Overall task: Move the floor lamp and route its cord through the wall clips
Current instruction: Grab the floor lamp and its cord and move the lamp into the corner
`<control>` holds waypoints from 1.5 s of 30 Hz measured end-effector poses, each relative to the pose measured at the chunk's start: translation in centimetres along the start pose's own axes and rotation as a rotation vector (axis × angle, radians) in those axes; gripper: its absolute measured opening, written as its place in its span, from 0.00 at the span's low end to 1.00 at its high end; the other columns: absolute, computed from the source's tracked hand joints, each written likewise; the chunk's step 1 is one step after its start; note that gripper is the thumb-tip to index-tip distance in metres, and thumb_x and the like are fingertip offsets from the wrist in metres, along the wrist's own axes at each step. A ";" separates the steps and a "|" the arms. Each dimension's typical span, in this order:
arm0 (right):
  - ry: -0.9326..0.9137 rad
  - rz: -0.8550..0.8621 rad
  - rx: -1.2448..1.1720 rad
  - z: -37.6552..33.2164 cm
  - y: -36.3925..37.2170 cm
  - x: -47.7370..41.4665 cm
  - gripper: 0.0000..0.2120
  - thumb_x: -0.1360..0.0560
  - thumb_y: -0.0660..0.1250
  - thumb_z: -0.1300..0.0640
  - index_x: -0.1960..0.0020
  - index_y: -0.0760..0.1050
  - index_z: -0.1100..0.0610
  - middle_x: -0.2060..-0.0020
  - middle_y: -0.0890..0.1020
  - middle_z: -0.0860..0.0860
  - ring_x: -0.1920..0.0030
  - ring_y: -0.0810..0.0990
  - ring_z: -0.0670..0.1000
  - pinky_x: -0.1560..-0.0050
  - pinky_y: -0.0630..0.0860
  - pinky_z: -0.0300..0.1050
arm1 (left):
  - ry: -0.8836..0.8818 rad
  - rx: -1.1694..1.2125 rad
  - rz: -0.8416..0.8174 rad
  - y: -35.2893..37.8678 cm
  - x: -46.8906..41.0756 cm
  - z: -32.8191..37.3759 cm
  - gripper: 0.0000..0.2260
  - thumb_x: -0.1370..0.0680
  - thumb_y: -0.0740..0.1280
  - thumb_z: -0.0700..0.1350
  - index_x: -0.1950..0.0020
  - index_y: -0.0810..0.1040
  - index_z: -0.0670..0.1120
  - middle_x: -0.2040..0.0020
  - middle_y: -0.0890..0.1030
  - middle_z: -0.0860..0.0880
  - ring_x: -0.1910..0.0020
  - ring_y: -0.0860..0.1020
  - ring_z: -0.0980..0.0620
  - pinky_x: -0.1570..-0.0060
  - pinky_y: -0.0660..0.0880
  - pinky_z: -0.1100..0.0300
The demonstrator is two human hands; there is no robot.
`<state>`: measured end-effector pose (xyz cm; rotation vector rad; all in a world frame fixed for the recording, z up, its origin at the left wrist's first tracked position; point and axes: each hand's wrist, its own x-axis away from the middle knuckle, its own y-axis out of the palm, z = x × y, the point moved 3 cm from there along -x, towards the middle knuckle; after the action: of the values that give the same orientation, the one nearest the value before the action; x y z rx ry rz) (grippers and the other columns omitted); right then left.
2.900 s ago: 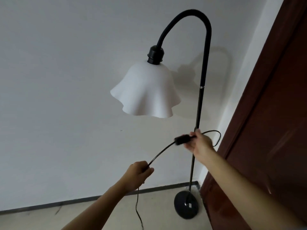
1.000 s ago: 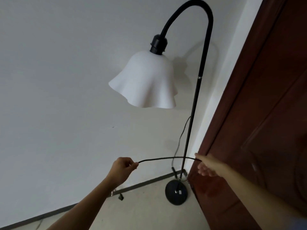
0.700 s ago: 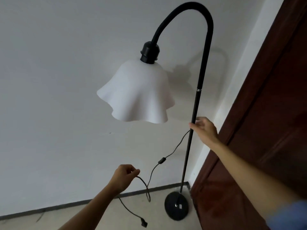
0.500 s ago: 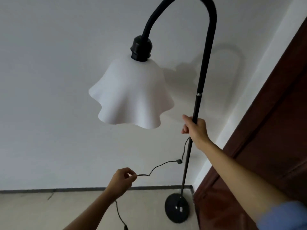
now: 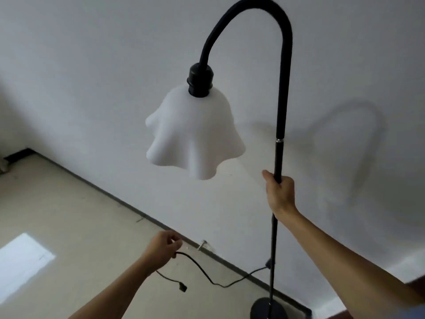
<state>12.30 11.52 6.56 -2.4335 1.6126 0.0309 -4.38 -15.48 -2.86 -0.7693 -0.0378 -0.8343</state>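
Note:
The floor lamp has a black curved pole (image 5: pixel 281 107), a white wavy shade (image 5: pixel 195 132) and a round black base (image 5: pixel 268 310) on the floor. My right hand (image 5: pixel 279 192) is closed around the pole at mid height. My left hand (image 5: pixel 164 246) pinches the thin black cord (image 5: pixel 207 276), which sags toward the pole; its plug end (image 5: pixel 182 288) dangles below the hand. A small clip-like fitting (image 5: pixel 202 244) sits low on the wall, just right of my left hand.
A white wall (image 5: pixel 92 77) runs behind the lamp with a dark baseboard (image 5: pixel 128 204) along a beige floor (image 5: pixel 69 226). A bright patch of light (image 5: pixel 20 261) lies on the floor at left. A brown door edge (image 5: pixel 411 288) shows at far right.
The view has swung left, so the door is almost out of frame. My right hand still grips the pole. My left hand has lowered with the cord toward the baseboard.

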 end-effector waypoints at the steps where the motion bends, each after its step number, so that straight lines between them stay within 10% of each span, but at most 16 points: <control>1: -0.011 -0.034 -0.006 -0.8 2.1 0.1 0.25 0.24 0.67 0.52 0.73 0.54 0.51 0.79 0.59 0.46 0.79 0.57 0.45 0.77 0.55 0.38 | -0.021 0.003 0.022 -1.4 0.2 -1.2 0.06 0.24 0.67 0.43 0.57 0.81 0.43 0.72 0.80 0.50 0.79 0.71 0.61 0.75 0.67 0.66; 45: -0.184 -0.915 -0.391 -29.2 115.6 4.2 0.23 0.28 0.64 0.51 0.73 0.53 0.52 0.80 0.56 0.48 0.78 0.54 0.49 0.76 0.53 0.40 | -0.563 0.184 0.735 -79.3 -16.4 -53.3 0.06 0.25 0.67 0.44 0.57 0.81 0.42 0.73 0.81 0.49 0.75 0.74 0.55 0.71 0.69 0.63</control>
<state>-94.46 -41.03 14.57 -3.1044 0.3323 0.4305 -83.27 -71.77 0.45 -0.7472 -0.3093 0.0965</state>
